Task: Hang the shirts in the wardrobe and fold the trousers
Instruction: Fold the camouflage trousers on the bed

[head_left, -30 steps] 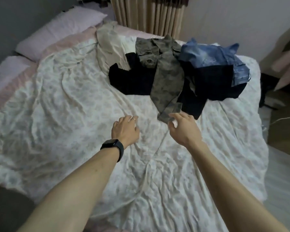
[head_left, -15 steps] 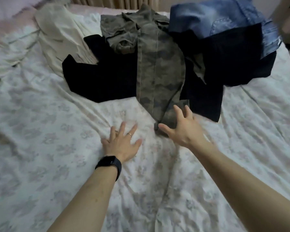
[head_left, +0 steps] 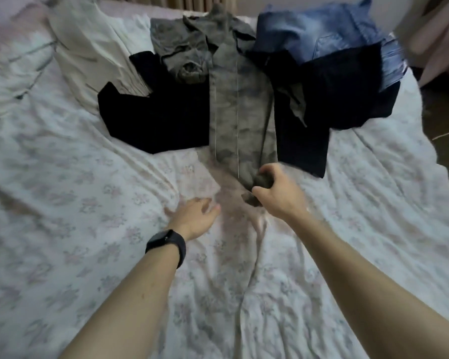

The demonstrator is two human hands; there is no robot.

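Clothing was found heaped along the far edge of the bed (head_left: 70, 193), on a floral sheet. The camouflage trousers (head_left: 240, 107) were laid on top of the heap, with one leg stretched toward the middle of the bed and its hem the nearest part of the pile. That hem was held by the right hand (head_left: 276, 194), thumb and fingers curled round a bunched fold of cloth. The left hand (head_left: 193, 218) was laid on the sheet just beside the hem but apart from it, fingers relaxed and holding nothing; its outline was blurred.

A black garment (head_left: 153, 120) was noted under the trousers toward the left edge, and a cream garment (head_left: 88, 50) toward the far left corner. A dark navy garment (head_left: 332, 92) lay toward the right edge, with a blue denim garment (head_left: 319, 37) beyond it. Which of these were shirts could not be told.

The step in hand was judged to be the taking of the trousers from the pile for folding; nothing was seen folded or hung. The next move was judged to call for a steady pull toward the near edge, so that the trousers are drawn free without the black and navy garments being dragged along. The left hand would then be needed at the waistband or second leg, so that the legs can be laid flat together.
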